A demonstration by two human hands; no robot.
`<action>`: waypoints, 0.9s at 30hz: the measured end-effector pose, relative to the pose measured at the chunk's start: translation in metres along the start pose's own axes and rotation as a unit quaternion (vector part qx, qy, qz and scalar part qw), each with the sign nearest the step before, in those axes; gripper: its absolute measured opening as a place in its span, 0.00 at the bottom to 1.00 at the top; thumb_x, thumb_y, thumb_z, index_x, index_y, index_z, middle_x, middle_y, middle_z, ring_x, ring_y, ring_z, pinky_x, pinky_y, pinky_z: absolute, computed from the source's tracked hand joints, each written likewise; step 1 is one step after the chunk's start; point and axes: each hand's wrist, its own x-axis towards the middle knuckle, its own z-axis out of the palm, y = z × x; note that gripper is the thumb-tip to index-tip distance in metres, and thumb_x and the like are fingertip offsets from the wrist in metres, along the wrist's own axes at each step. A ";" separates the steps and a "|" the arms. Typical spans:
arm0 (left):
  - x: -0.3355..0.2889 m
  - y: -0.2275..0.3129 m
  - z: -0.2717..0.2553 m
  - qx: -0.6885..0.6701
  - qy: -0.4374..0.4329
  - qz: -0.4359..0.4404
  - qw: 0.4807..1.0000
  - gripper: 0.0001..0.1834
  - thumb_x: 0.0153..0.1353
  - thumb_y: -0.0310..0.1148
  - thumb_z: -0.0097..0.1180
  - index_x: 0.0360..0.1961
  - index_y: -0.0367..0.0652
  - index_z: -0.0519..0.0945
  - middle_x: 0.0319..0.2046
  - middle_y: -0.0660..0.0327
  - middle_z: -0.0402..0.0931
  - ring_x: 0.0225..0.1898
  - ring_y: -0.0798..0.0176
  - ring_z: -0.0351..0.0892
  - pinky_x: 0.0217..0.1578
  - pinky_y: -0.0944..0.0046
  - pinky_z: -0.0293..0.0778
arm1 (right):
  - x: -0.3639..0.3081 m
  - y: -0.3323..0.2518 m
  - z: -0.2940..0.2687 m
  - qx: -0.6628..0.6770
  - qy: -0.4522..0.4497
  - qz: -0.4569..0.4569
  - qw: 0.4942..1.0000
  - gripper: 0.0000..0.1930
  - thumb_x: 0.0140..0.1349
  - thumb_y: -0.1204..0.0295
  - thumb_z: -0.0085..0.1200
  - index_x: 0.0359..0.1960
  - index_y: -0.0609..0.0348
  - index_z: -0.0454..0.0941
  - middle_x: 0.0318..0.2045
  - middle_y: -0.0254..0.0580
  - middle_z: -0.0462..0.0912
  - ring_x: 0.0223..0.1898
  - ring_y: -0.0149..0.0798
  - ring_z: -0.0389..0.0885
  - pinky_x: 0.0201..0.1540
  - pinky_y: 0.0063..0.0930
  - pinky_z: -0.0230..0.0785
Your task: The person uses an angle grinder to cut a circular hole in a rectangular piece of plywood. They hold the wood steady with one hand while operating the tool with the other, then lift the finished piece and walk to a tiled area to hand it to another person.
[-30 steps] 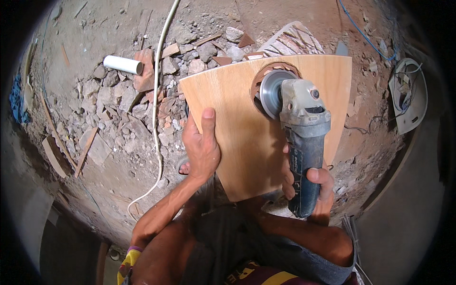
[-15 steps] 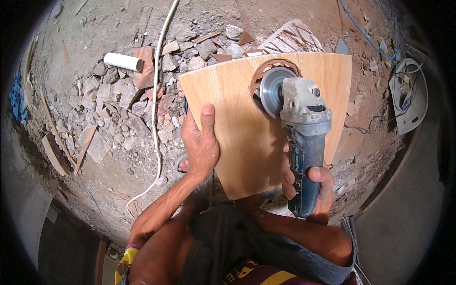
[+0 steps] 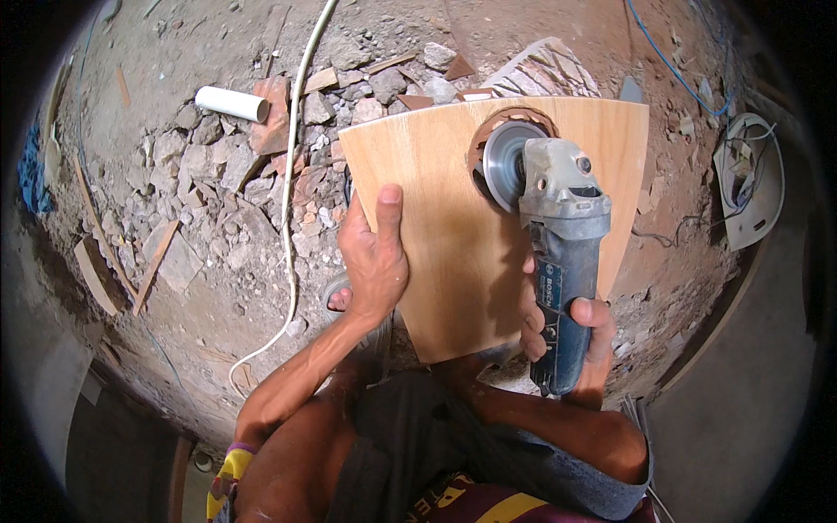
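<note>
A tan panel with wood grain, apparently a tile (image 3: 436, 261), lies tilted over my lap and feet. My left hand (image 3: 377, 257) clamps its left edge, thumb on the face and the other fingers behind. Near the far edge a round hole (image 3: 478, 159) shows a rough reddish-brown rim. My right hand (image 3: 597, 329) is wrapped around the blue body of an angle grinder (image 3: 567, 261), thumb on the right and fingers on the left. The grinder's grey disc (image 3: 502, 166) stands edgewise in the hole, beside its rim. Where the disc meets the material is partly hidden.
Broken stones (image 3: 209, 166) cover the ground on the left. A white pipe piece (image 3: 232, 104) lies among them, and a pale cable (image 3: 287, 200) runs past. Beyond the tile is a streaked white slab (image 3: 545, 70). A pale curved panel with wires (image 3: 750, 179) lies at right.
The whole view has shifted slightly. The grinder's disc remains in the hole, with a small change in its position against the rim. Both hands keep their grips.
</note>
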 end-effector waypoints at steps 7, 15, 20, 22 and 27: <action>0.000 -0.001 0.000 -0.017 -0.008 -0.002 1.000 0.35 0.83 0.58 0.52 0.61 0.28 0.78 0.48 0.52 0.85 0.47 0.64 0.81 0.51 0.60 0.78 | 0.000 0.001 0.004 -0.041 0.002 -0.014 0.999 0.43 0.55 0.58 0.73 0.68 0.66 0.66 0.27 0.52 0.78 0.17 0.44 0.77 0.21 0.35 0.75; 0.000 0.003 0.001 -0.008 -0.004 0.006 1.000 0.35 0.83 0.57 0.51 0.60 0.27 0.79 0.47 0.51 0.86 0.47 0.63 0.81 0.51 0.59 0.77 | 0.002 -0.002 0.005 -0.029 -0.008 -0.017 0.999 0.41 0.57 0.59 0.72 0.67 0.69 0.67 0.30 0.54 0.80 0.21 0.45 0.81 0.23 0.35 0.76; 0.000 0.001 0.000 -0.009 -0.004 0.008 1.000 0.34 0.83 0.57 0.51 0.59 0.28 0.80 0.46 0.52 0.86 0.47 0.63 0.81 0.51 0.59 0.77 | 0.002 0.001 0.012 -0.076 0.023 -0.032 0.996 0.42 0.58 0.54 0.70 0.69 0.67 0.67 0.27 0.49 0.77 0.16 0.40 0.76 0.19 0.33 0.72; 0.000 0.002 0.000 -0.015 -0.006 0.005 1.000 0.34 0.83 0.57 0.51 0.60 0.28 0.80 0.46 0.52 0.86 0.46 0.63 0.81 0.51 0.59 0.77 | 0.002 0.002 0.011 -0.076 0.021 -0.034 0.996 0.42 0.58 0.54 0.69 0.69 0.67 0.67 0.27 0.48 0.76 0.17 0.40 0.76 0.19 0.33 0.73; -0.001 0.004 -0.001 -0.016 -0.005 -0.010 1.000 0.34 0.83 0.57 0.51 0.59 0.28 0.81 0.46 0.52 0.86 0.47 0.64 0.81 0.50 0.60 0.77 | 0.003 -0.001 0.006 -0.041 0.003 -0.020 0.999 0.42 0.56 0.58 0.73 0.67 0.68 0.68 0.29 0.53 0.81 0.21 0.45 0.82 0.23 0.35 0.77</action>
